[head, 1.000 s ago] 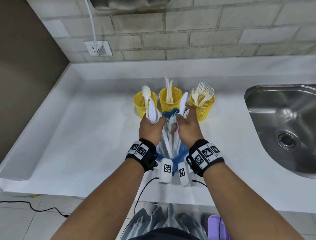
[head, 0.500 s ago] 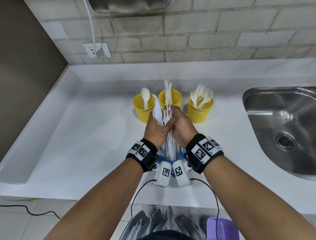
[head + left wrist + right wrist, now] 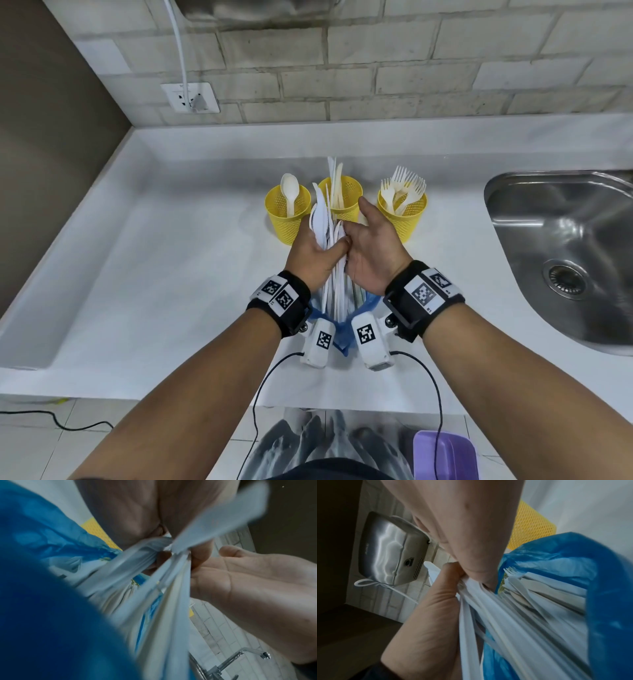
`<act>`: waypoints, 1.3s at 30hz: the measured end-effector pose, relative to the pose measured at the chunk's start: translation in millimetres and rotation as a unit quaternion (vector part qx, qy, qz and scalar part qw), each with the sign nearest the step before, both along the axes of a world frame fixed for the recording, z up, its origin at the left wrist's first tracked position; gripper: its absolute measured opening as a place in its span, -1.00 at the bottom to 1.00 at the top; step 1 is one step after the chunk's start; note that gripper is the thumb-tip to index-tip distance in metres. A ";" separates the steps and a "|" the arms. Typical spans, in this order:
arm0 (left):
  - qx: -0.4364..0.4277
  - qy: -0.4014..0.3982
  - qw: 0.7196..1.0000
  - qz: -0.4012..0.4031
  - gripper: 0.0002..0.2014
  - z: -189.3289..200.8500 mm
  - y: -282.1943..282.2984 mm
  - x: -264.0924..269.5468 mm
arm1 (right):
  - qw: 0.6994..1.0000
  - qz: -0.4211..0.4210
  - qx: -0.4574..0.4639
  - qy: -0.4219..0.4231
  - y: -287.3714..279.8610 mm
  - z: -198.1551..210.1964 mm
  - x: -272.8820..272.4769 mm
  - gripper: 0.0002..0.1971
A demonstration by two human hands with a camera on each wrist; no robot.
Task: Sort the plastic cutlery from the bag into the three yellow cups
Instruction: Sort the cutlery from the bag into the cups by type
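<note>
Three yellow mesh cups stand in a row on the white counter: the left cup [image 3: 287, 222] holds a spoon [image 3: 289, 192], the middle cup [image 3: 344, 205] knives, the right cup [image 3: 406, 219] forks [image 3: 406, 186]. In front of them my left hand [image 3: 313, 255] grips a bundle of white cutlery [image 3: 323, 222] that rises out of the blue bag [image 3: 342, 330]. My right hand [image 3: 371, 246] lies against the bundle's right side, palm towards it, thumb up and fingers straight. The left wrist view shows that right hand's [image 3: 240, 574] open palm beside the bundle [image 3: 171, 588]. More cutlery lies inside the bag [image 3: 599, 574].
A steel sink [image 3: 493, 192] is set into the counter at the right, its tap [image 3: 240, 658] showing in the left wrist view. A wall socket [image 3: 190, 97] with a white cable sits at the back left. A metal wall unit [image 3: 388, 550] hangs above. A purple box [image 3: 442, 455] is below the counter edge.
My hands came together from the bag's mouth onto the cutlery. The left hand gathered it into one bundle and raised it; the right hand's fingers have opened off it.
</note>
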State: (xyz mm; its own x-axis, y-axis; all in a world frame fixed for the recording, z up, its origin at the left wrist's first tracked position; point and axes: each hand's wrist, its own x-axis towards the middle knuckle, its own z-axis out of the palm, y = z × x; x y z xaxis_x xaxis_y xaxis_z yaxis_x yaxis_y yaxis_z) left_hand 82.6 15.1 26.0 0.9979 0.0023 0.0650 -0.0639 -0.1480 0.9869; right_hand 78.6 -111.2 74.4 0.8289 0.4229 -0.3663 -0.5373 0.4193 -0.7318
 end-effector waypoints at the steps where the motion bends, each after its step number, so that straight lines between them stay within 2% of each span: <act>1: 0.001 0.005 1.000 0.007 -0.41 -0.3 -0.1 1.6 | 1.000 0.011 -0.015 -0.006 -0.8 -1.4 0.4 -0.27; 4: 0.006 0.001 1.000 0.031 -0.44 2.2 -1.5 5.3 | 0.998 0.031 -0.043 -0.030 -2.7 -2.6 -1.0 -0.39; 6: -0.001 -0.007 0.999 0.041 -0.48 6.0 -3.1 7.6 | 0.998 0.013 -0.038 -0.046 -3.1 -2.7 -2.1 -0.46; 11: -0.044 -0.013 0.997 0.069 -0.61 18.1 -2.8 14.4 | 0.992 0.049 -0.074 -0.093 -4.1 -16.3 -9.1 -0.27; 15: -0.067 -0.003 0.994 0.088 -0.62 23.5 -6.4 15.2 | 0.970 0.091 -0.173 -0.144 -0.6 -26.3 -13.8 -0.25; 18: -0.077 -0.009 0.993 0.083 -0.63 27.1 -10.3 14.6 | 0.963 0.114 -0.182 -0.165 -0.2 -25.1 -12.4 -0.19; 23: -0.088 -0.016 0.993 0.079 -0.57 28.7 -11.4 16.0 | 0.946 0.120 -0.211 -0.213 -3.9 -23.2 -7.4 -0.19; 30: -0.086 -0.020 0.994 0.069 -0.47 29.7 -20.0 16.7 | 0.900 0.029 -0.349 -0.258 5.0 -25.7 -0.3 -0.34; 33: -0.076 -0.023 0.995 0.063 -0.48 30.0 -18.8 16.6 | 0.881 0.034 -0.395 -0.258 1.9 -23.1 2.0 -0.63; 34: -0.071 -0.022 0.995 0.059 -0.49 30.7 -18.7 15.3 | 0.874 0.037 -0.407 -0.263 0.2 -23.9 3.0 -0.65; 37: -0.056 -0.023 0.997 0.038 -0.45 35.0 -19.1 10.7 | 0.878 0.045 -0.405 -0.252 -0.9 -21.6 4.1 -0.58; 39: -0.055 -0.020 0.998 0.009 -0.34 36.9 -17.0 5.9 | 0.889 0.059 -0.392 -0.231 -2.8 -21.1 4.2 -0.47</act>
